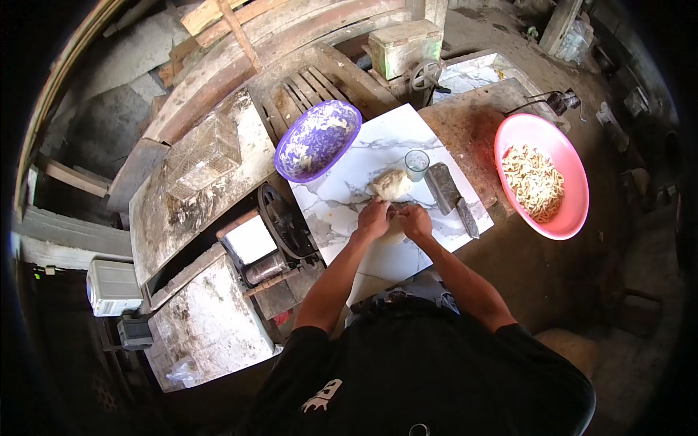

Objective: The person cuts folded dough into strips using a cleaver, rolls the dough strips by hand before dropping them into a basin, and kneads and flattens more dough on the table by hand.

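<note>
My left hand (374,219) and my right hand (416,221) meet over a white marble-patterned board (342,211). Both have their fingers closed in a pinch, and what sits between them is too small and hidden to name. Just beyond the fingertips lies a pale lump of dough (392,186). Below the hands a pale, rounded thing (393,234) shows in part between the wrists. A clear drinking glass (416,166) stands behind the dough on the right. Beside it a broad-bladed cleaver (443,189) rests on the board, to the right of my right hand.
At the board's upper left is a purple basin (318,142) with pale smears. A pink basin (574,200) of pale, finger-like pieces stands at right. Left of the board sits a machine with a dark wheel (285,220). A wire cage (203,158) rests on the worn tabletop.
</note>
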`<move>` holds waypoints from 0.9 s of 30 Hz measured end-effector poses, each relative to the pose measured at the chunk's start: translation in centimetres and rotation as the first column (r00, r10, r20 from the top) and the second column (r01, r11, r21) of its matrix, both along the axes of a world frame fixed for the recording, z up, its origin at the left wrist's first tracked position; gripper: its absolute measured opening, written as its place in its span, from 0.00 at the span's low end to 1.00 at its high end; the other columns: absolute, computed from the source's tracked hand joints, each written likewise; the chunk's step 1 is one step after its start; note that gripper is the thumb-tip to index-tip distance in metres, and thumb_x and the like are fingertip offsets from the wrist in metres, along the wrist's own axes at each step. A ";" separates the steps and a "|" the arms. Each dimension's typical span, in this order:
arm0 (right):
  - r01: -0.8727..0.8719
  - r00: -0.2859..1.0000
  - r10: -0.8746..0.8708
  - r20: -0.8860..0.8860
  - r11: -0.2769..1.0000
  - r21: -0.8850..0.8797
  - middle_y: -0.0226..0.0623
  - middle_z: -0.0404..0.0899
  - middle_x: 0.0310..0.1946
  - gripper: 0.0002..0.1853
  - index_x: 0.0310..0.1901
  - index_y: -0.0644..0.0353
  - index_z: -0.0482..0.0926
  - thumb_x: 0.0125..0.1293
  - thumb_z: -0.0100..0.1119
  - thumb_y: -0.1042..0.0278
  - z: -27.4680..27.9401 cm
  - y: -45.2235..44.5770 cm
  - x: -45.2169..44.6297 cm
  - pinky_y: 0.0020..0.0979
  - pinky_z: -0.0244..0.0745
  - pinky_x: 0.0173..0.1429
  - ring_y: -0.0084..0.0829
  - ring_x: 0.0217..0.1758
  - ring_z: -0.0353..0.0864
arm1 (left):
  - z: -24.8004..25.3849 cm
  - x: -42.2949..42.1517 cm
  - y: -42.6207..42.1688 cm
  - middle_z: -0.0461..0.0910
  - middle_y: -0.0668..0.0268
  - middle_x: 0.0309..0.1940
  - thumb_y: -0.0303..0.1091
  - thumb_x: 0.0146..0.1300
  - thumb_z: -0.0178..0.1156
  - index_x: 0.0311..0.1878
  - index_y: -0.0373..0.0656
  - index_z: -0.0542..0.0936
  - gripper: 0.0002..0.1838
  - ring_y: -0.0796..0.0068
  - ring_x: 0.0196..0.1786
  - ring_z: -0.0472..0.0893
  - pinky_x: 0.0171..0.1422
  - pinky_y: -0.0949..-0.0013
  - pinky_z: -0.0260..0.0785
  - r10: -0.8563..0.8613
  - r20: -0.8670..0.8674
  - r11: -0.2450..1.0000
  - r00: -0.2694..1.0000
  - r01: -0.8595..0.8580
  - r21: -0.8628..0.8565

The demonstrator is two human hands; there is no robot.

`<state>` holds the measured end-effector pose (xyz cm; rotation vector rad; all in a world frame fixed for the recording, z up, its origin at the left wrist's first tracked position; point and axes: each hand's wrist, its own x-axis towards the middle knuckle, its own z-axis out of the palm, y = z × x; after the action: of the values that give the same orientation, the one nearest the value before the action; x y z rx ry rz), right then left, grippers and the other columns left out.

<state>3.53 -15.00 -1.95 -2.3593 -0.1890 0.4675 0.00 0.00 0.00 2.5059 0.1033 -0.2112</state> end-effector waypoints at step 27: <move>-0.448 0.617 0.459 0.639 0.873 -0.195 0.34 0.81 0.47 0.22 0.55 0.57 0.77 0.56 0.61 0.70 1.0 -5.1 -4.5 0.44 0.66 0.59 0.39 0.57 0.74 | -1.9 -6.9 1.0 0.76 0.68 0.61 0.33 0.60 0.61 0.57 0.44 0.79 0.20 0.65 0.62 0.74 0.65 0.56 0.65 -0.197 0.485 0.973 0.852 0.111 0.201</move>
<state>-0.92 -20.13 -0.95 -2.3813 -1.1551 -0.2014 -6.92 0.98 -1.93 2.6499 -0.3091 0.4100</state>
